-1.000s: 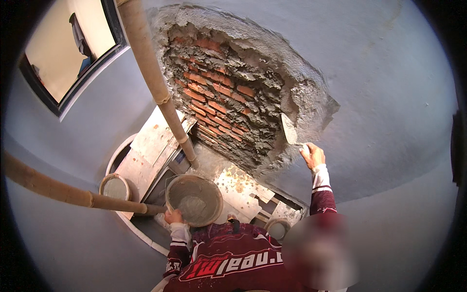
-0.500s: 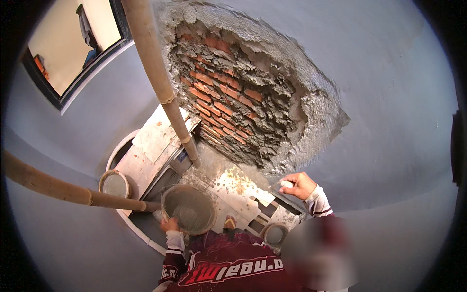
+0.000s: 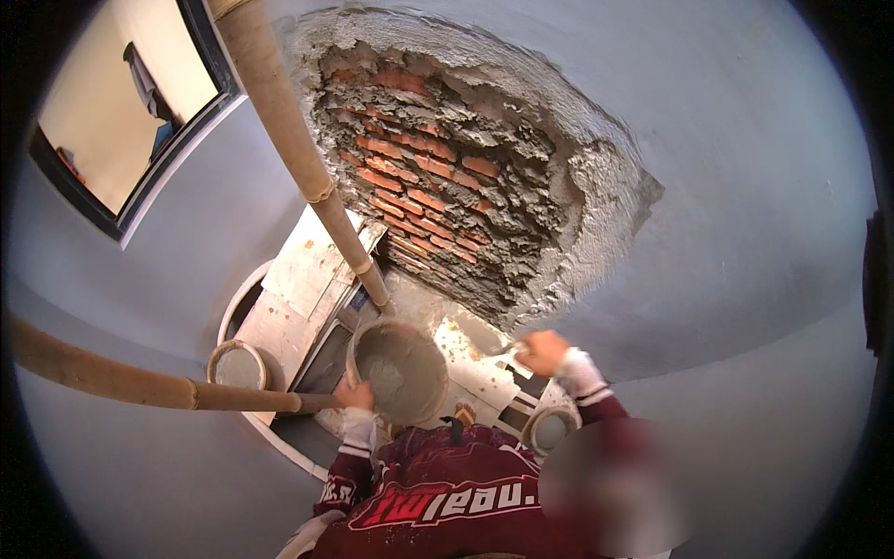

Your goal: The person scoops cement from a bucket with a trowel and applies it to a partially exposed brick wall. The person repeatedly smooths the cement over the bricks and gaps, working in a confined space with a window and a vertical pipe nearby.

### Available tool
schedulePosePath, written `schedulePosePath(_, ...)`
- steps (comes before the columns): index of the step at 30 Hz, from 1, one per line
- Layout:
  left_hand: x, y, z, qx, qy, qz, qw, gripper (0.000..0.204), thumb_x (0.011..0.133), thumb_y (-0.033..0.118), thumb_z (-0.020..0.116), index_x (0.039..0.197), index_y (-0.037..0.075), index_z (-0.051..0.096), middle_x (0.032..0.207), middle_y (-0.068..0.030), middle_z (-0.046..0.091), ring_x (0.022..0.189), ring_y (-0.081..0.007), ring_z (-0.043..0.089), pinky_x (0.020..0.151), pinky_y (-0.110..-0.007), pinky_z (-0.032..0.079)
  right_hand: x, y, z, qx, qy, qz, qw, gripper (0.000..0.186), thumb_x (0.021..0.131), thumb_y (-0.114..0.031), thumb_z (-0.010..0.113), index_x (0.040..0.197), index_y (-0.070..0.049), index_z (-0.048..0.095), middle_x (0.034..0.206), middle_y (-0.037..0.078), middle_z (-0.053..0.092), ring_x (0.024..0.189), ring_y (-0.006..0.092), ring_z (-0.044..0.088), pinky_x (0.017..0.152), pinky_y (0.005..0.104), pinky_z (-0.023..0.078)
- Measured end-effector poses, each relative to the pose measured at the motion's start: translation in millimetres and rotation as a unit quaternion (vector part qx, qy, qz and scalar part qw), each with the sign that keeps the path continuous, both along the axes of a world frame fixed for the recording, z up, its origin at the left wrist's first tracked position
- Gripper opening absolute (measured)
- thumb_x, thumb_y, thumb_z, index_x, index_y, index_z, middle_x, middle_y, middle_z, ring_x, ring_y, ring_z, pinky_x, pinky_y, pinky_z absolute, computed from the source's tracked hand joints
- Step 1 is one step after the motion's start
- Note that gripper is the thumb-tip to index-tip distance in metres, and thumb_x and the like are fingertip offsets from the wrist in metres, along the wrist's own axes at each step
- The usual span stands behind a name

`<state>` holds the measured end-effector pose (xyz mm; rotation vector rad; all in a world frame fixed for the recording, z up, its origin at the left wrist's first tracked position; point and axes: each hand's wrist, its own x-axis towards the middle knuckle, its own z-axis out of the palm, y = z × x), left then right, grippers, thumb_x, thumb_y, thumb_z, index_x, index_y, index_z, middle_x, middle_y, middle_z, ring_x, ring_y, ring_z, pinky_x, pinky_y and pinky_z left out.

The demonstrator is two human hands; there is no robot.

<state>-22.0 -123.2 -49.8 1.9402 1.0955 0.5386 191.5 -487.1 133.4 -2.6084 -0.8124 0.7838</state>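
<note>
Your left hand (image 3: 354,395) is gripping the rim of a round bucket (image 3: 443,382), closing on its near left side. Grey mortar (image 3: 400,365) is filling part of this bucket, which is standing just ahead and to the right of that hand, mostly between your two hands. Your right hand (image 3: 544,352) is closing around the handle of a pointed trowel (image 3: 482,337); the blade is showing as a blur to the left of your fingers, pointing toward the bucket but staying apart from it. You cannot tell from here whether mortar is sitting on the blade.

Ahead of both hands, the grey wall (image 3: 726,233) is showing a broken-out patch of red bricks (image 3: 419,191), with rough mortar edging it. Near your right hand, toward your body, a small bucket (image 3: 537,445) is standing with grey contents. Well to the left of your left hand, another small bucket (image 3: 262,371) is resting beside pale boards (image 3: 296,270). One bamboo pole (image 3: 233,399) is running in from the left and ending just beside your left hand; a second bamboo pole (image 3: 296,154) is slanting away beyond that hand. Farther off to the left, a dark-framed window (image 3: 209,51) is opening in the wall.
</note>
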Motion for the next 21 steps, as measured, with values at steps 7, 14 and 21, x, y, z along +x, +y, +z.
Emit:
schedulePosePath(7, 90, -23, 105, -0.062, -0.170, -0.179, 0.967, 0.051, 0.067, -0.003, 0.056, 0.117, -0.007, 0.061, 0.101, -0.0126, 0.069, 0.093, -0.0188, 0.064, 0.085, -0.030, 0.048, -32, 141, -73, -0.046, -0.162, -0.070, 0.983, 0.031, 0.090, -0.024, 0.052, 0.113, -0.004, 0.059, 0.098, 0.016, 0.067, 0.090, 0.0361, 0.068, 0.080, 0.0482, 0.054)
schedulePosePath(14, 100, 28, 107, -0.175, -0.286, -0.204, 0.920, 0.051, 0.069, -0.007, 0.052, 0.119, -0.006, 0.061, 0.097, -0.0043, 0.067, 0.081, -0.0117, 0.062, 0.074, -0.025, 0.049, -60, 189, -4, -0.102, -0.187, 0.097, 0.972, 0.021, 0.090, -0.015, 0.050, 0.096, -0.008, 0.070, 0.086, 0.008, 0.069, 0.080, 0.0255, 0.070, 0.064, 0.0390, 0.056)
schedulePosePath(21, 119, 23, 124, -0.156, -0.312, -0.227, 0.909, 0.050, 0.069, -0.007, 0.051, 0.118, -0.006, 0.061, 0.098, -0.0061, 0.067, 0.083, -0.0132, 0.064, 0.076, -0.026, 0.050, -67, 191, -19, -0.121, -0.180, 0.127, 0.968, 0.022, 0.091, -0.017, 0.051, 0.097, -0.007, 0.070, 0.092, 0.008, 0.070, 0.083, 0.0254, 0.070, 0.062, 0.0405, 0.056)
